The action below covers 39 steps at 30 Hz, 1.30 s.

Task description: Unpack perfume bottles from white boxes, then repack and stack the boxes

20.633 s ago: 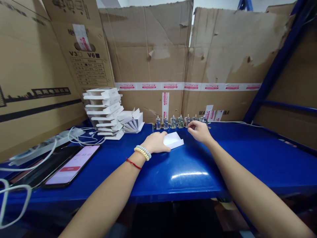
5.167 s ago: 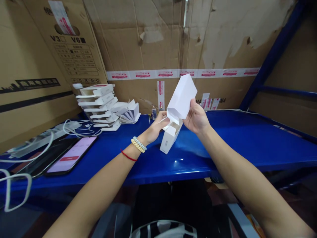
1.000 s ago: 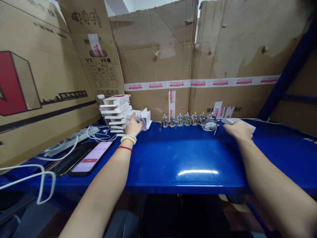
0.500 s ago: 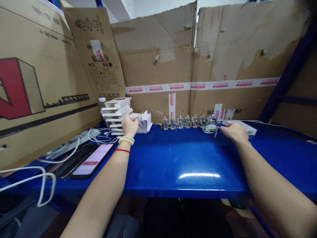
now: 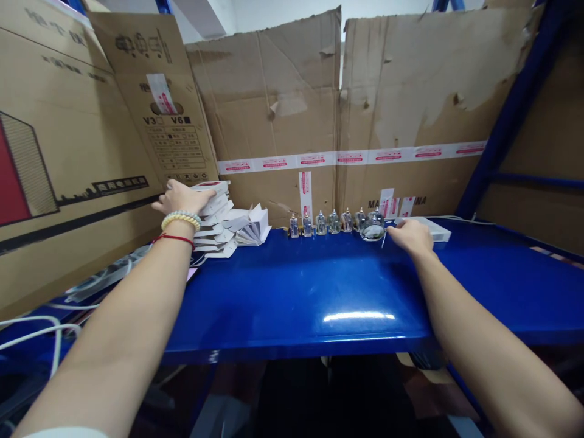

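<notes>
"V3" and "V6" are printed on the cardboard carton (image 5: 170, 120); the print on the tape (image 5: 351, 157) cannot be read. The left hand (image 5: 182, 196) is laid open on the stack of white boxes (image 5: 215, 214). The closed white box (image 5: 434, 230) on the blue table (image 5: 319, 286) is touched by the right hand (image 5: 410, 236); its grasp cannot be told
</notes>
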Each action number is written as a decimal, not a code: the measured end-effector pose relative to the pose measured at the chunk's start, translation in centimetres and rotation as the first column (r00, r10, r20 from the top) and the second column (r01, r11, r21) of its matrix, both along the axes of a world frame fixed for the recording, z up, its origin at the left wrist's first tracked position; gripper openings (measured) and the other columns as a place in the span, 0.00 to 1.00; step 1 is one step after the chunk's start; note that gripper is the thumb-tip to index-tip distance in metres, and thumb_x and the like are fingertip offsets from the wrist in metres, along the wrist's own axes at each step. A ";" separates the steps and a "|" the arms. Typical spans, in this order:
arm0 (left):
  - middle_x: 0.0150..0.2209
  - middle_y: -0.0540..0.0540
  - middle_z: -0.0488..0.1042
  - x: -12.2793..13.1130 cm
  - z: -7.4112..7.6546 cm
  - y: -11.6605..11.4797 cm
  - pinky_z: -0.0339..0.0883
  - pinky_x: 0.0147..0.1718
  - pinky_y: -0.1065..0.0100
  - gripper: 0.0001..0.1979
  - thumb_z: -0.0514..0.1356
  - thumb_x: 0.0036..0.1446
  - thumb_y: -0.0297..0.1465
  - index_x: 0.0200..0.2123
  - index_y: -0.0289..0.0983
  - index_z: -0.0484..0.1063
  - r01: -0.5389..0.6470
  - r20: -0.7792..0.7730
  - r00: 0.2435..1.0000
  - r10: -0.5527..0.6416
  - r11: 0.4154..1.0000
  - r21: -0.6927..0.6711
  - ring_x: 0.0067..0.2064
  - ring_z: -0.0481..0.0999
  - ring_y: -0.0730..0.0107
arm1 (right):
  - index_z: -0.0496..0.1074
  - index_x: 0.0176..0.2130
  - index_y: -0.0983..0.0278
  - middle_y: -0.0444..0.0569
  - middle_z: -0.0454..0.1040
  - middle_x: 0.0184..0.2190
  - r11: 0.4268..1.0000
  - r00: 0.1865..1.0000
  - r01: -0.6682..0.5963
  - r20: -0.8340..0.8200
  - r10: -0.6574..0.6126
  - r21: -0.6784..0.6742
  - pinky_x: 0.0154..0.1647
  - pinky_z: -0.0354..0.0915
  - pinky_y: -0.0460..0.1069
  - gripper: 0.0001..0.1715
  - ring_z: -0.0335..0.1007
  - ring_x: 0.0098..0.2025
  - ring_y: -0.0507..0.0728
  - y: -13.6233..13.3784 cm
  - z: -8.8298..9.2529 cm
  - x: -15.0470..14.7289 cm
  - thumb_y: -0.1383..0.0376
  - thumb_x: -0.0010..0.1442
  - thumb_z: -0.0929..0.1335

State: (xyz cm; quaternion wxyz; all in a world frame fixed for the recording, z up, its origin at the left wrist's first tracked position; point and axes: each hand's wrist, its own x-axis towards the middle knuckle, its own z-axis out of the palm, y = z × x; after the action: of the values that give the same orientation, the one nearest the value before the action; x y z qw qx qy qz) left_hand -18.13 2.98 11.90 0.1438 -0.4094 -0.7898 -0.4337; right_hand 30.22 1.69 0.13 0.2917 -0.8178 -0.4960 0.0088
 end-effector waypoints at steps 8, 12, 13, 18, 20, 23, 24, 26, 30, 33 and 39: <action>0.58 0.38 0.64 5.7 -2.0 -2.3 0.52 0.53 0.44 0.43 0.65 0.48 0.50 0.58 0.31 0.54 0.263 -0.225 0.956 -0.188 0.889 0.375 0.60 0.62 0.49 | 0.76 0.39 0.68 0.59 0.77 0.43 0.891 0.991 -0.096 -0.037 0.125 0.444 0.53 0.63 0.55 0.19 0.71 0.49 0.63 -0.2 0.9 -2.3 0.59 0.52 0.66; 0.56 0.37 0.65 12.7 -5.7 -4.1 0.56 0.55 0.49 0.44 0.70 0.41 0.46 0.57 0.36 0.56 0.559 -0.384 0.805 -0.452 0.795 0.236 0.57 0.65 0.48 | 0.72 0.37 0.64 0.53 0.79 0.37 0.715 0.614 -0.367 -0.422 0.667 0.595 0.37 0.68 0.49 0.23 0.73 0.38 0.56 -1.1 1.0 -6.7 0.48 0.53 0.67; 0.56 0.36 0.67 14.3 -6.8 -4.5 0.56 0.56 0.49 0.43 0.70 0.40 0.46 0.56 0.36 0.58 0.633 -0.435 0.735 -0.520 0.756 0.166 0.57 0.64 0.47 | 0.71 0.40 0.63 0.52 0.79 0.37 0.669 0.421 -0.415 -0.521 0.742 0.617 0.31 0.67 0.48 0.26 0.73 0.36 0.56 -1.3 0.9 -7.8 0.45 0.52 0.67; 0.54 0.35 0.70 18.4 -10.2 -5.5 0.54 0.56 0.51 0.44 0.68 0.39 0.50 0.57 0.36 0.62 0.868 -0.528 0.335 -0.780 0.474 -0.149 0.56 0.67 0.47 | 0.70 0.42 0.60 0.46 0.79 0.38 0.613 -0.015 -0.356 -0.660 0.751 0.705 0.31 0.70 0.48 0.27 0.75 0.37 0.56 -1.8 0.4 -10.5 0.53 0.43 0.76; 0.54 0.37 0.71 17.6 -10.2 -4.9 0.54 0.57 0.52 0.42 0.67 0.41 0.51 0.57 0.37 0.64 0.886 -0.517 0.267 -0.813 0.418 -0.201 0.56 0.67 0.49 | 0.71 0.40 0.60 0.46 0.79 0.38 0.648 0.019 -0.337 -0.683 0.730 0.683 0.38 0.72 0.50 0.24 0.76 0.39 0.58 -1.9 0.5 -10.4 0.60 0.43 0.76; 0.49 0.39 0.75 14.2 -9.2 -2.8 0.55 0.57 0.53 0.19 0.58 0.56 0.41 0.48 0.38 0.72 0.765 -0.468 0.566 -0.679 0.644 -0.010 0.54 0.69 0.53 | 0.72 0.38 0.61 0.47 0.80 0.35 0.697 0.054 -0.398 -0.743 0.667 0.596 0.39 0.73 0.52 0.16 0.76 0.37 0.58 -2.1 0.9 -9.5 0.64 0.46 0.74; 0.46 0.39 0.75 12.6 -8.8 -2.0 0.56 0.57 0.52 0.15 0.55 0.58 0.37 0.44 0.37 0.74 0.651 -0.421 0.706 -0.569 0.756 0.069 0.53 0.70 0.53 | 0.73 0.37 0.62 0.48 0.80 0.35 0.702 0.055 -0.448 -0.766 0.640 0.554 0.39 0.73 0.52 0.15 0.76 0.36 0.58 -2.3 1.0 -9.3 0.65 0.46 0.74; 0.42 0.38 0.76 9.5 -8.1 -0.6 0.59 0.56 0.50 0.15 0.53 0.57 0.31 0.43 0.36 0.76 0.433 -0.304 0.872 -0.384 0.894 0.111 0.51 0.72 0.51 | 0.74 0.37 0.64 0.49 0.80 0.34 0.673 0.052 -0.583 -0.806 0.589 0.454 0.37 0.73 0.51 0.15 0.76 0.33 0.56 -2.5 1.0 -9.1 0.67 0.46 0.75; 0.39 0.35 0.77 5.2 -8.0 0.7 0.66 0.50 0.45 0.20 0.56 0.53 0.28 0.49 0.36 0.75 0.269 -0.126 0.954 -0.271 0.963 -0.031 0.48 0.75 0.44 | 0.75 0.38 0.66 0.52 0.81 0.36 0.533 0.060 -0.796 -0.838 0.543 0.289 0.34 0.73 0.48 0.19 0.77 0.32 0.55 -2.7 0.3 -9.6 0.66 0.44 0.77; 0.40 0.32 0.77 4.5 -8.6 1.0 0.66 0.51 0.42 0.18 0.57 0.52 0.28 0.46 0.34 0.76 0.262 -0.103 0.957 -0.272 0.959 -0.107 0.48 0.75 0.41 | 0.76 0.39 0.67 0.53 0.81 0.37 0.475 0.077 -0.852 -0.842 0.533 0.222 0.31 0.72 0.47 0.22 0.77 0.32 0.55 -2.5 -0.4 -10.0 0.64 0.42 0.78; 0.41 0.33 0.78 5.4 -9.3 1.5 0.65 0.53 0.46 0.16 0.53 0.59 0.32 0.44 0.36 0.77 0.283 -0.140 0.946 -0.293 0.955 -0.088 0.49 0.75 0.46 | 0.76 0.38 0.67 0.52 0.81 0.36 0.460 0.107 -0.868 -0.831 0.545 0.189 0.29 0.72 0.46 0.22 0.76 0.30 0.53 -2.2 -0.8 -9.9 0.62 0.43 0.78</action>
State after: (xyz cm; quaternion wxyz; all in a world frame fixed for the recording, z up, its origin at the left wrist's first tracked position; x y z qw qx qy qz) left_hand -12.78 4.50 2.63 0.1246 -0.5567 -0.7222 -0.3911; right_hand 20.34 -0.51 -0.65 0.2877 -0.3962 -0.6238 0.6092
